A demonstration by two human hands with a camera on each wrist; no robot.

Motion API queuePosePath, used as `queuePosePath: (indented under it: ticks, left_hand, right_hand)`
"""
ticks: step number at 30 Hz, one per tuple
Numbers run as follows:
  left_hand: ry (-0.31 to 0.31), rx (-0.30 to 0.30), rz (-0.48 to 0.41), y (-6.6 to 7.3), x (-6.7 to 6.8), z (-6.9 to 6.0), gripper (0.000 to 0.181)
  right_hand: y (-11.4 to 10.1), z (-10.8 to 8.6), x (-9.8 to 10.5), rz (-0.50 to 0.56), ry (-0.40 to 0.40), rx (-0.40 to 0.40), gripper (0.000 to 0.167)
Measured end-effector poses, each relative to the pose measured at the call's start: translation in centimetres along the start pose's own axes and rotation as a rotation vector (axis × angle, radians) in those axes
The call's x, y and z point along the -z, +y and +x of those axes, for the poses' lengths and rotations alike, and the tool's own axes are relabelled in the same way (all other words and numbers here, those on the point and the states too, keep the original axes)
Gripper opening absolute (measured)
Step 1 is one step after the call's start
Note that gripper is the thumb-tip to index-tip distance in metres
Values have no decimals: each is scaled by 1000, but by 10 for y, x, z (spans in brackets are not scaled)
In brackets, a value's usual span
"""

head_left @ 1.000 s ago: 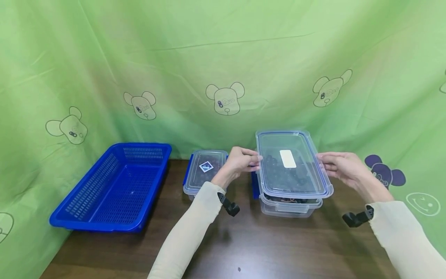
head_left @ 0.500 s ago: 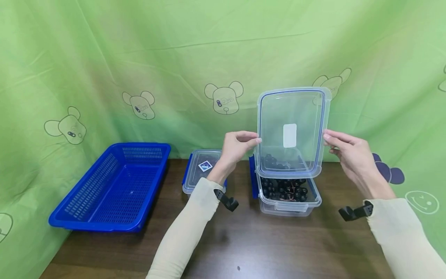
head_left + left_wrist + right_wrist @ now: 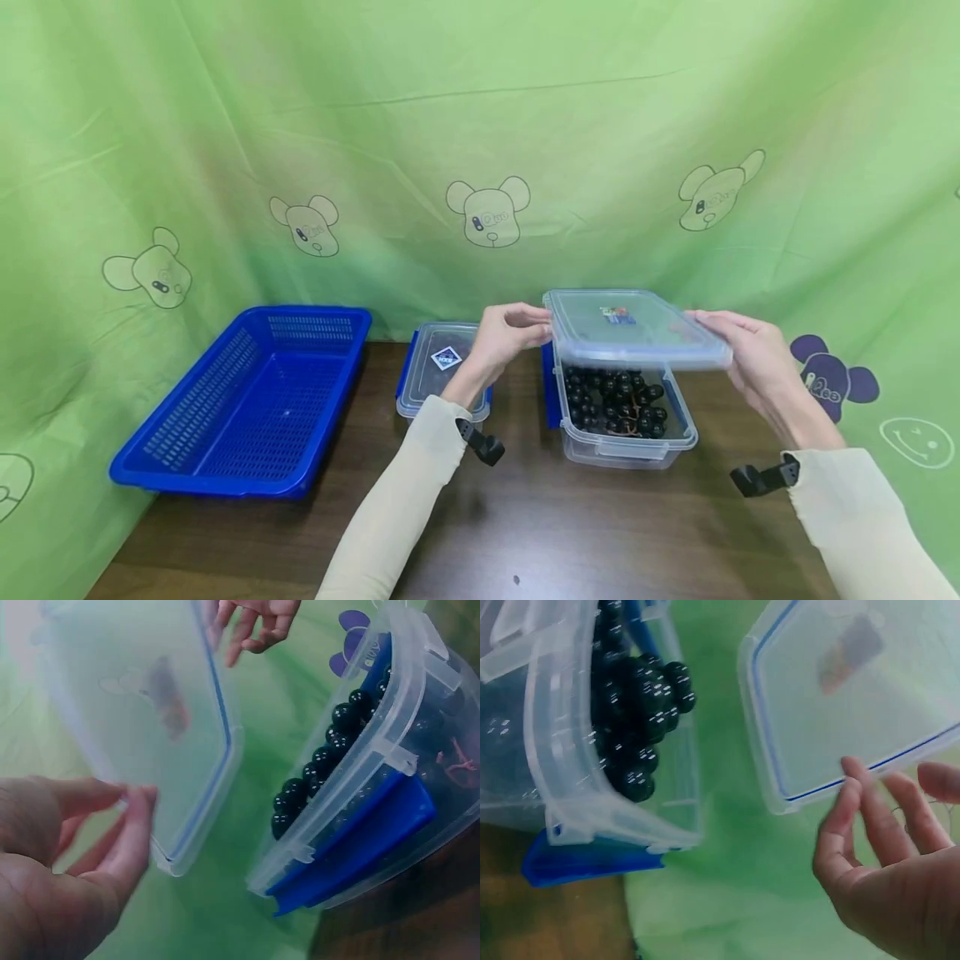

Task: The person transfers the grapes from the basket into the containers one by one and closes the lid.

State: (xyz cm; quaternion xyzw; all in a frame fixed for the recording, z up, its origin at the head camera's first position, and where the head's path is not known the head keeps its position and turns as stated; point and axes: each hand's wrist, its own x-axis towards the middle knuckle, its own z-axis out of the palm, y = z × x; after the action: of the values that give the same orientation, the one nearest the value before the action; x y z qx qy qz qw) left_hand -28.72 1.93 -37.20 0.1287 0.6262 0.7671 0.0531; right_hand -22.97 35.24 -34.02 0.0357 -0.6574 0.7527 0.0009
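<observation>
A clear lid (image 3: 637, 327) with a blue seal and a small printed label is held nearly flat above the back of a clear plastic food container (image 3: 615, 454). Thumb and fingers of my left hand (image 3: 504, 337) pinch its left edge. My right hand (image 3: 757, 362) holds the opposite edge, its fingertips (image 3: 849, 776) against the rim in the right wrist view. Dark grapes (image 3: 615, 404) on reddish stems lie inside the uncovered container. A blue side latch (image 3: 367, 832) hangs down from the container in the left wrist view. The lid hides the container's far end in the head view.
A smaller lidded container (image 3: 435, 379) with blue latches stands left of my left hand. Farther left is a blue perforated basket (image 3: 300, 467). All stand on a dark wooden table (image 3: 517, 533), with a green printed curtain (image 3: 390, 125) close behind.
Both hands raised the lid off the grapes, tipped it upright, then lowered it toward flat. Its printed label now shows on top. The container stayed in place.
</observation>
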Motion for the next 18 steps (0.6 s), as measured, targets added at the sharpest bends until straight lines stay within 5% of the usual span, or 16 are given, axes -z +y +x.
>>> queuePosePath:
  ticks: [4, 8, 12, 18]
  left_hand:
    - [11, 93, 21, -13, -4, 1, 20]
    - [60, 134, 138, -23, -14, 1, 30]
    - [144, 164, 276, -31, -26, 0, 45]
    - [218, 197, 425, -34, -38, -4, 50]
  right_hand:
    - [10, 6, 3, -362, 58, -84, 5]
    - [18, 8, 5, -695, 77, -130, 42]
    - [23, 8, 5, -789, 55, -144, 73]
    - [31, 7, 3, -887, 28, -170, 76]
